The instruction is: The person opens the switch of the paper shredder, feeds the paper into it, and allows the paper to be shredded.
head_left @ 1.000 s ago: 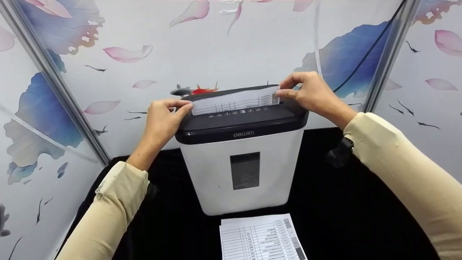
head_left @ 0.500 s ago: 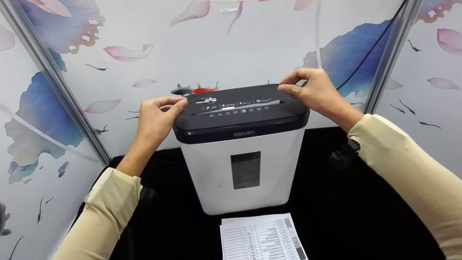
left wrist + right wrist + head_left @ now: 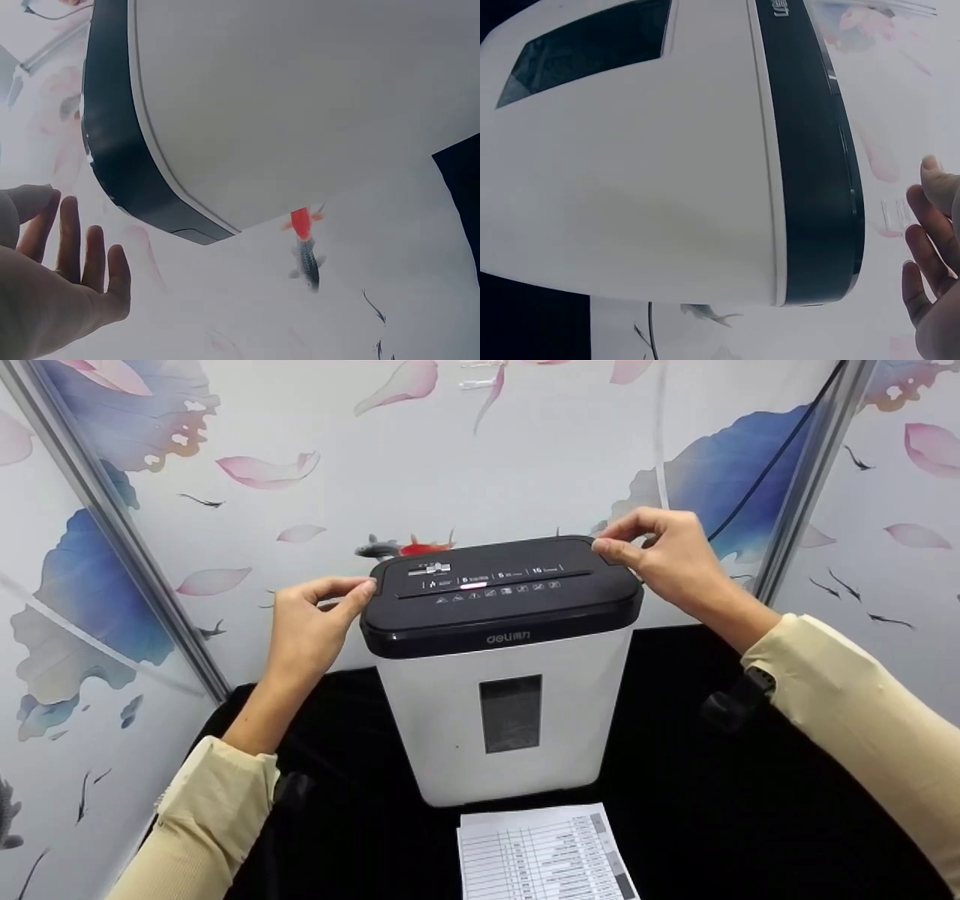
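Observation:
A paper shredder (image 3: 577,697) with a white bin and a dark lid (image 3: 495,619) stands upright in the middle of the head view. Its long slot (image 3: 525,583) runs across the lid, and no sheet shows above it. My left hand (image 3: 306,630) is at the lid's left end, thumb and forefinger brought close, nothing held. Over at the right rear corner, my right hand (image 3: 667,556) has a similar pose and holds nothing. Both wrist views show a hand, left (image 3: 67,289) and right (image 3: 934,240), with loosely bent fingers apart from the lid's side.
A stack of printed sheets (image 3: 544,855) lies on the black cloth (image 3: 720,795) in front of the shredder. Printed wall panels (image 3: 525,457) with metal posts (image 3: 814,480) enclose the back and sides. A black cable (image 3: 776,454) hangs at the right rear.
The printed sheet that both hands held at the slot has sunk down into the shredder out of sight. My hands have let go and moved outward, left and right.

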`<state>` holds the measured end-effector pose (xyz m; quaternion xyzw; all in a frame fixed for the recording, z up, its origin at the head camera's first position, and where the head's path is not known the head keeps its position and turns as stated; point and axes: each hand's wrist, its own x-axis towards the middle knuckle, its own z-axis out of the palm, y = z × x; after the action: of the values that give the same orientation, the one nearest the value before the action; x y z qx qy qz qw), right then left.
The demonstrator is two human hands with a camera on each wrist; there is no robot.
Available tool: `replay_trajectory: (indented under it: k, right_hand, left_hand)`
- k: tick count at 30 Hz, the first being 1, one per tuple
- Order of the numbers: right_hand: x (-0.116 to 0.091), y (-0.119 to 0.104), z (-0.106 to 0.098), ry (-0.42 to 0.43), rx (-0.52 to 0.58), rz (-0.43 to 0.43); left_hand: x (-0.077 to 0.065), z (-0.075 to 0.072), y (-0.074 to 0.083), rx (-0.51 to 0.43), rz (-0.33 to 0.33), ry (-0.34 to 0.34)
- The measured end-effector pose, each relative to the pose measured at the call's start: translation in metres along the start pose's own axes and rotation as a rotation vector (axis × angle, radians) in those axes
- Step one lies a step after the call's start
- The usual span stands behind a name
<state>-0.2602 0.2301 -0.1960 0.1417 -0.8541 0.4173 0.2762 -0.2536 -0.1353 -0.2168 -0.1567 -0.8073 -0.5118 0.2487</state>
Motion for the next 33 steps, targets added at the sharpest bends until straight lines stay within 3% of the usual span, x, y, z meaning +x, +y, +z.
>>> replay_trajectory:
  k: [8,17,23,33]
  right_hand:
    - [-0.015,0.005,0.003,0.022,-0.008,0.018]
    - [-0.038,-0.015,0.003,0.047,0.075,0.02]
    - [-0.043,0.0,0.006,0.05,0.067,0.013]
    - [-0.056,0.01,0.007,0.065,0.088,0.025]
  left_hand:
    - [-0.011,0.004,-0.004,-0.043,-0.008,0.019]
    - [-0.031,0.006,-0.003,-0.109,0.016,0.058]
    - [-0.042,0.01,-0.006,-0.119,-0.017,0.06]
    - [-0.058,0.011,-0.013,-0.15,-0.014,0.081]
